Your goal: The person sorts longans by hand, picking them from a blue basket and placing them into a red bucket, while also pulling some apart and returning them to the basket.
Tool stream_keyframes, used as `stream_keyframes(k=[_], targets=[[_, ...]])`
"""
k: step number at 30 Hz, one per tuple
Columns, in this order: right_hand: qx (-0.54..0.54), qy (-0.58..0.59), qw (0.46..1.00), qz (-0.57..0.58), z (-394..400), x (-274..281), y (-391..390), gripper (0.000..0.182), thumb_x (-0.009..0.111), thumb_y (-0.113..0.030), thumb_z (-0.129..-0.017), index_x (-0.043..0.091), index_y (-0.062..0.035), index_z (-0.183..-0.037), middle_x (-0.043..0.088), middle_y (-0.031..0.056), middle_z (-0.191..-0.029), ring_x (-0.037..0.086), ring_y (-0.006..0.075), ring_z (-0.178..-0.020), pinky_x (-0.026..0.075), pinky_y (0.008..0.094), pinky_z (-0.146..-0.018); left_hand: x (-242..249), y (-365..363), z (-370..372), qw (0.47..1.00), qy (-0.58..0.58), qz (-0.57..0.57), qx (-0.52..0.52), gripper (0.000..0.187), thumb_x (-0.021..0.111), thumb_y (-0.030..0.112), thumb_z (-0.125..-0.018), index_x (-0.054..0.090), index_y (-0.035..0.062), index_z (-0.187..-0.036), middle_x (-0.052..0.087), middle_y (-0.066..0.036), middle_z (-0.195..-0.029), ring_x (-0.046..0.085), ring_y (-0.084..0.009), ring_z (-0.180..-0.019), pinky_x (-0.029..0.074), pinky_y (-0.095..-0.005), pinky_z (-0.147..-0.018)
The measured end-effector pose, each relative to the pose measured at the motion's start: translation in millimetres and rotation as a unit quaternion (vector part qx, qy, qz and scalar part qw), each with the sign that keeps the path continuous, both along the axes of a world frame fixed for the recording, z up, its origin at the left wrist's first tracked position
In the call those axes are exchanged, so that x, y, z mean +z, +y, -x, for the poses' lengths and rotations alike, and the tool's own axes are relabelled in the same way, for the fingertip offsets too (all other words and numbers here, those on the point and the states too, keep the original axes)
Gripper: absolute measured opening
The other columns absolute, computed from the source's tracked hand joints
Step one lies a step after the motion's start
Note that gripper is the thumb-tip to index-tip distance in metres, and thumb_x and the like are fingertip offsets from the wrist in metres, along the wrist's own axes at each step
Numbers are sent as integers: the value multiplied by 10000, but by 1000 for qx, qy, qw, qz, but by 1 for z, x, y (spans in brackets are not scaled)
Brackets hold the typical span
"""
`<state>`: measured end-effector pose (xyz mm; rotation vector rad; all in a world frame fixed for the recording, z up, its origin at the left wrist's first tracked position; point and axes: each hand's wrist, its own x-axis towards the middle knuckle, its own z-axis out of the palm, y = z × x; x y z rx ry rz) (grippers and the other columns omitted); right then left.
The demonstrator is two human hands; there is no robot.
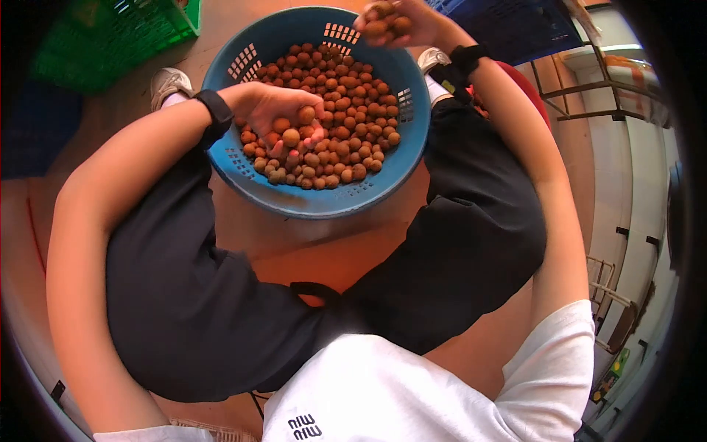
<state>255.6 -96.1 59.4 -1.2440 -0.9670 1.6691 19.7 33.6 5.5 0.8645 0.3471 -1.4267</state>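
Several small round brown fruits (346, 110) lie heaped in a round blue plastic basket (317, 202) on the floor between the legs. My left hand (276, 114) is over the left part of the heap, palm up with its fingers curled round several of the fruits. Above the basket's far right rim is my right hand (401, 26), which holds several more fruits in its palm and fingers. Both wrists carry dark bands.
A green crate (118, 44) stands at the upper left, with something dark blue below it. At the upper right are a blue crate (512, 29), a red object (526, 88) and a metal frame (589, 88). My shoes flank the basket.
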Motion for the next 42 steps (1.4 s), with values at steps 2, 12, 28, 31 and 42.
stream_keyframes(k=[2,12,28,31,42], targets=[[-73,273,959,7,6,50,-16,311,449,-326,-791,554,-53,-687,482,32,-638,385,115,-469,388,197,-447,2,-5,0,1000,-8,25,10,389,289,362,-796,522,66,-702,504,-25,-651,531,-166,-622,368,-251,-428],[-481,-60,869,97,-74,11,-270,299,397,-335,-823,550,-88,-892,611,69,-875,579,203,-732,405,243,-487,17,-21,-3,998,25,48,13,459,284,362,-779,570,9,-717,455,-63,-563,408,-143,-499,274,-192,-308],[-181,-159,961,134,9,44,-46,615,233,-540,-874,414,-36,-1178,550,186,-989,595,324,-869,515,371,-711,66,-6,-35,873,-375,17,313,339,357,369,-825,529,77,-814,484,-6,-632,457,-63,-566,279,-149,-355],[-126,70,983,113,58,24,14,581,190,-504,-888,405,-44,-1170,541,187,-1014,551,318,-980,495,374,-768,77,6,-39,802,-421,-140,399,281,424,313,-825,545,64,-867,507,-4,-685,497,-89,-618,367,-190,-427],[-302,266,915,-27,119,0,26,425,302,-499,-869,516,-135,-910,555,-6,-851,548,159,-787,459,351,-712,55,5,-35,335,-805,-453,184,192,495,171,-799,484,33,-933,498,-97,-969,551,-289,-820,458,-349,-673]])
